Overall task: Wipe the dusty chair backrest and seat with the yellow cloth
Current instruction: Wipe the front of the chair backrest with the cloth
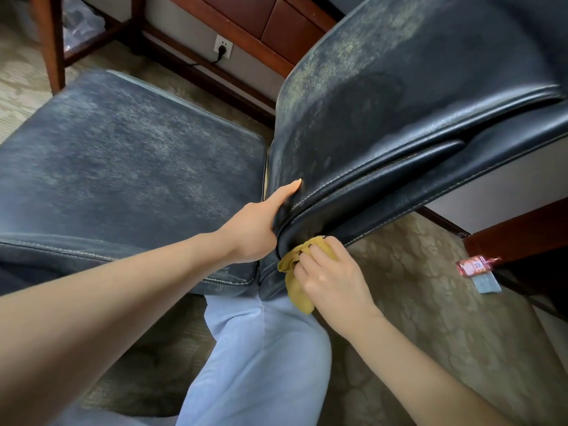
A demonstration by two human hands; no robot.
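Cloth (pixel 295 281), yellow, bunched in my right hand (pixel 330 276): the fingers curl round it and press it to the edge of the backrest (pixel 384 96) at the corner nearest me, with a loose tail hanging below. My left hand (pixel 258 226) grips the same corner from the other side, thumb (pixel 287 192) laid flat on the front face, the other fingers wrapped behind the edge and hidden. The rim and back panel near the cloth look dark and glossy; the front face above carries broad greenish-grey dust. The seat (pixel 123 155), to the left and close beside the backrest, is grey with dust across its whole top. Judgement: wiping is at its start, 1 edge at most; both of the 2 named surfaces are left. Around: patterned carpet (pixel 415 287), my pale trouser leg (pixel 261 348) below the hands, a wall socket (pixel 223 46) with a plug, and a small pink tag (pixel 478 272) on the floor to the right.
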